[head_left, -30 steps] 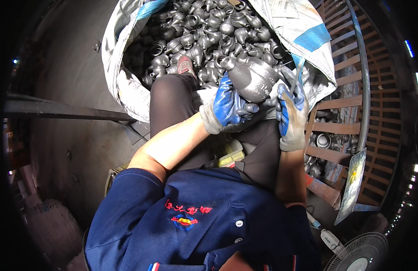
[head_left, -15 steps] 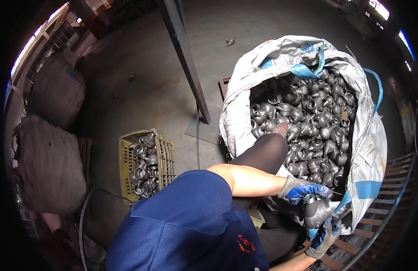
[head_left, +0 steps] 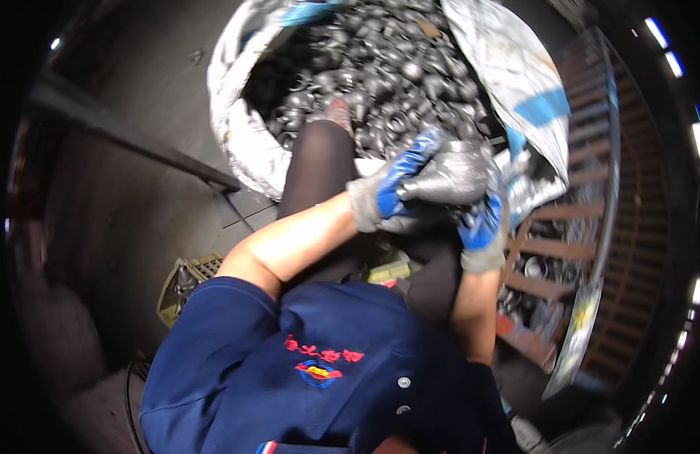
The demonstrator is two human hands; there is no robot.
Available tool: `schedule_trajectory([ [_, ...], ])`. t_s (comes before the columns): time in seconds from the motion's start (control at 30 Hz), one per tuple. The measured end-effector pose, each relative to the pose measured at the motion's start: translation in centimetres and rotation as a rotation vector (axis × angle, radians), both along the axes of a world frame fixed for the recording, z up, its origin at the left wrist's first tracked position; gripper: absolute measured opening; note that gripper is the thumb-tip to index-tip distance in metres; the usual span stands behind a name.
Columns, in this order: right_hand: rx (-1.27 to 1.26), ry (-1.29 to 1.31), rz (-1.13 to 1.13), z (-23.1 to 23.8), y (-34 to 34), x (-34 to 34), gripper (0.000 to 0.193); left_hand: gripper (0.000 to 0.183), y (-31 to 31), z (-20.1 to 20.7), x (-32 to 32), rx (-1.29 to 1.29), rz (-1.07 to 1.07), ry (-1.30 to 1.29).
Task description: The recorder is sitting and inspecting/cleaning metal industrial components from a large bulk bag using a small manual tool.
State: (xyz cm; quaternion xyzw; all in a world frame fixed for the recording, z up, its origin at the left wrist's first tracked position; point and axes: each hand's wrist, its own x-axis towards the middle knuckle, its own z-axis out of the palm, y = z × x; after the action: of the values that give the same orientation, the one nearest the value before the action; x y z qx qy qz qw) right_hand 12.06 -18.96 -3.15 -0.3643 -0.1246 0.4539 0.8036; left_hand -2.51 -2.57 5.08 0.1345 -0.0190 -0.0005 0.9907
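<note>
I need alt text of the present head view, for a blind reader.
Left hand and right hand, in blue and grey gloves, hold a rounded grey metallic piece near a large white fabric sack of loose grey metallic parts; brown slats stand at right.

The head-worn fisheye camera faces steeply downward from above the navy shirt (head_left: 236, 371), which lies nearest the lens, and covers the hands (head_left: 401, 181) at the near side of the white sack (head_left: 535, 68).

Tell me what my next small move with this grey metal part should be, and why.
Perhaps rotate the grey metal part slightly: the left hand and right hand support it from opposite sides, and its underside is hidden from this view.
</note>
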Motion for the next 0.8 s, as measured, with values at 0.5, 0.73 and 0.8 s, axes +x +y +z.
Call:
schedule_trajectory([
  [0.5,-0.267,0.177,0.002,4.7,-0.2,0.0,0.027,0.021,0.4,-1.3,0.8,1.119,0.142,0.242],
  [0.73,-0.298,0.239,0.036,3.5,0.8,1.0,0.025,0.026,0.8,-3.5,0.4,1.099,0.062,0.292],
  [0.8,-0.420,0.119,0.019,2.8,1.1,1.3,0.028,0.028,0.3,-2.8,0.7,0.920,-0.013,0.274],
])
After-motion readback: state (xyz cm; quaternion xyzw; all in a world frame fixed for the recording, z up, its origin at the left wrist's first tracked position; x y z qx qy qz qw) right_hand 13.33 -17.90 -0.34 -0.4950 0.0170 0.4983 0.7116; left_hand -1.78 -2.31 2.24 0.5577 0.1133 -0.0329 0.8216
